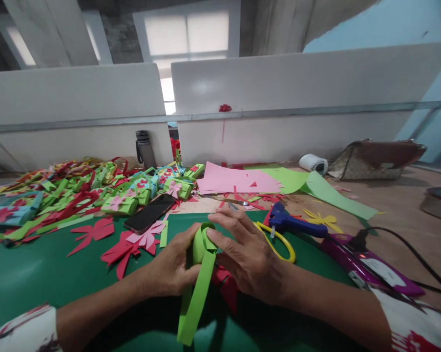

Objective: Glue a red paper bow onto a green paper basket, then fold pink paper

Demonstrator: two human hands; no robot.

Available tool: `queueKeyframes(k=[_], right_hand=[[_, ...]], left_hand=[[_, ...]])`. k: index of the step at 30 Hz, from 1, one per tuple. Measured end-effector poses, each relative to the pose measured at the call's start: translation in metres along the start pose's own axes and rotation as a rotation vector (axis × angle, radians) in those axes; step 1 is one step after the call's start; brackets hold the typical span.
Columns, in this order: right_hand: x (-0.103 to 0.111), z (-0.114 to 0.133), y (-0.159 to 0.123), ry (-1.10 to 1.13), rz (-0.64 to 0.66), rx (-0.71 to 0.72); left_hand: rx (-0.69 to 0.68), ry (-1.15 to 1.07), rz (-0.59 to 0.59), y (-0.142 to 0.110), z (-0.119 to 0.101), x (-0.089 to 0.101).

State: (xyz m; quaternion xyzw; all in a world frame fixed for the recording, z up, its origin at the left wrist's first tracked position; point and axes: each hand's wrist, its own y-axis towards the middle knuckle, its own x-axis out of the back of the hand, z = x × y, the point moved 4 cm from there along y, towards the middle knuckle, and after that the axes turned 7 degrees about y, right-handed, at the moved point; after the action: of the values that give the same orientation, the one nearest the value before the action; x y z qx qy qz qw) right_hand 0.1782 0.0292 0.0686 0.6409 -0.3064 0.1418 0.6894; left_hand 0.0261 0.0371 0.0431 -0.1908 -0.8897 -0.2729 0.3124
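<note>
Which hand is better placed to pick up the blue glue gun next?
Probably the right hand: it is nearer the blue glue gun, while the left hand, farther away, grips the folded green paper.

The bare right hand (247, 254) partly hides yellow-handled scissors (292, 250). At right, the edge cuts off a brown, dark-topped, boxy object (440, 206).

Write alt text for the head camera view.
A person's left hand holds a lime paper piece over a green surface, the right hand touching its top; nearby lie paper flowers, a phone and a blue glue gun.
</note>
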Motion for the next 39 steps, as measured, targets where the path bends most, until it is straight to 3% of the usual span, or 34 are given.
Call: queueKeyframes(k=[10, 15, 19, 24, 27, 33, 39], right_hand=[[0.006, 0.002, -0.001, 0.05, -0.084, 0.016], [0.004, 0.004, -0.001, 0.093, -0.048, 0.036], [0.005, 0.002, 0.0, 0.156, -0.048, 0.001], [0.009, -0.009, 0.001, 0.267, -0.093, -0.107], [0.007, -0.015, 0.003, 0.382, -0.027, -0.214], [0.0, -0.018, 0.006, 0.736, 0.137, -0.541], [-0.005, -0.022, 0.005, 0.875, 0.182, -0.678]], left_hand=[[0.007, -0.056, 0.043, 0.0, -0.003, 0.004], [0.025, -0.077, 0.048, -0.001, -0.004, 0.002], [0.105, -0.24, 0.115, 0.0, 0.002, 0.003], [0.182, -0.399, 0.316, 0.002, 0.006, 0.008], [0.208, -0.457, 0.431, 0.002, -0.003, 0.011], [0.22, -0.488, 0.508, -0.003, -0.019, 0.017], [0.231, -0.507, 0.569, -0.004, -0.014, 0.015]])
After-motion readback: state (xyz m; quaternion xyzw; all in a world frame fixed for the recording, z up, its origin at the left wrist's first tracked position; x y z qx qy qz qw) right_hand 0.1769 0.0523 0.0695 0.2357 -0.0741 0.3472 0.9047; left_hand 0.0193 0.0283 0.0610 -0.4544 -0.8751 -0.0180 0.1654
